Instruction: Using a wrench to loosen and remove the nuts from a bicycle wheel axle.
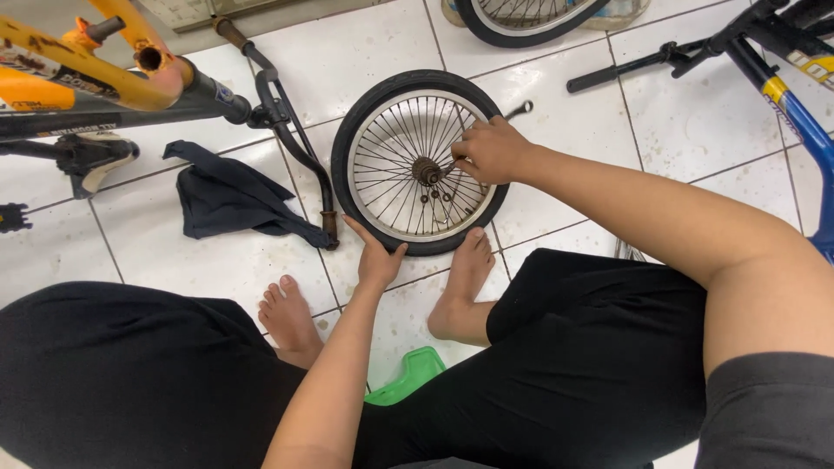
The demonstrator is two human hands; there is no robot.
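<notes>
We see a small bicycle wheel (423, 161) lying flat on the white tiled floor (365, 52), black tyre around a silver rim, thin spokes running in to a rusty hub (426, 170) at its middle. It lies straight ahead of the seated person, just beyond their bare feet; the toes of the right foot (463, 282) touch the near edge of the tyre, while the left foot (288, 317) rests a little apart from it.

The right hand (489, 149) reaches over the wheel from the right, its fingers curled and pinched close in beside the hub, among the spokes. We cannot tell whether it grips a small part there or only the spokes. The left hand (375, 254) lies spread against the near edge of the tyre, fingers open, pressing on it rather than closing around it.

Left of the wheel a black cloth (228, 197) lies crumpled on the tiles, and a dark curved handlebar (294, 139) runs down between cloth and wheel, its rusty end near the tyre. An orange bicycle frame (82, 65) fills the upper left corner. A small spanner (519, 109) lies just beyond the wheel's far right edge. A blue bicycle frame (799, 113) stands at the right, another wheel (521, 19) shows at the top, and a green plastic stool (410, 375) peeks out beneath the person's black trousers.
</notes>
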